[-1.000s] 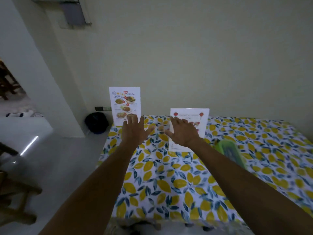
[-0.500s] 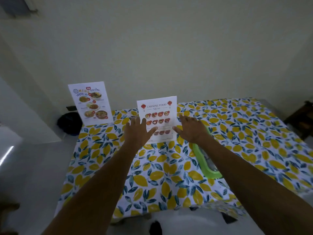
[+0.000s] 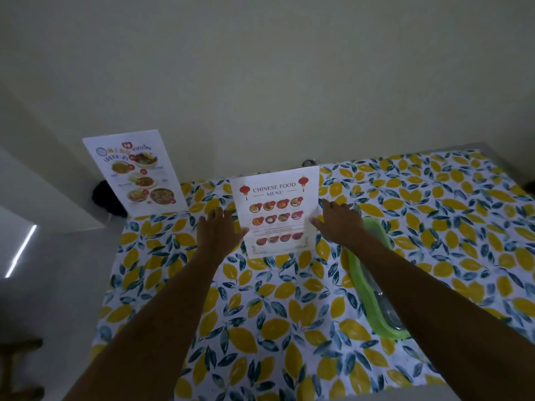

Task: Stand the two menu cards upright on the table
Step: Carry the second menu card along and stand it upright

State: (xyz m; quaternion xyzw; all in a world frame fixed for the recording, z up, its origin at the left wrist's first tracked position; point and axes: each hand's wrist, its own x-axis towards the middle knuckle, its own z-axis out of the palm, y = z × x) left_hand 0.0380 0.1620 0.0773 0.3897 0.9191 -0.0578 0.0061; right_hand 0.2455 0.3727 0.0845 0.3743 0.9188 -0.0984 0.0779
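Both hands have drifted apart since a moment ago; the left hand (image 3: 217,230) and right hand (image 3: 338,220) flank the Chinese menu card (image 3: 278,212), fingers spread, thumbs touching its edges; it stands mid-counter (image 3: 289,308); the other menu card (image 3: 136,172) stands at the far left corner; a green tub (image 3: 376,285) lies under the right forearm.

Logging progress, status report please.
Left hand and right hand open, flanking white Chinese food menu card, upright. Second white picture menu card upright. Green-rimmed container beside right arm.
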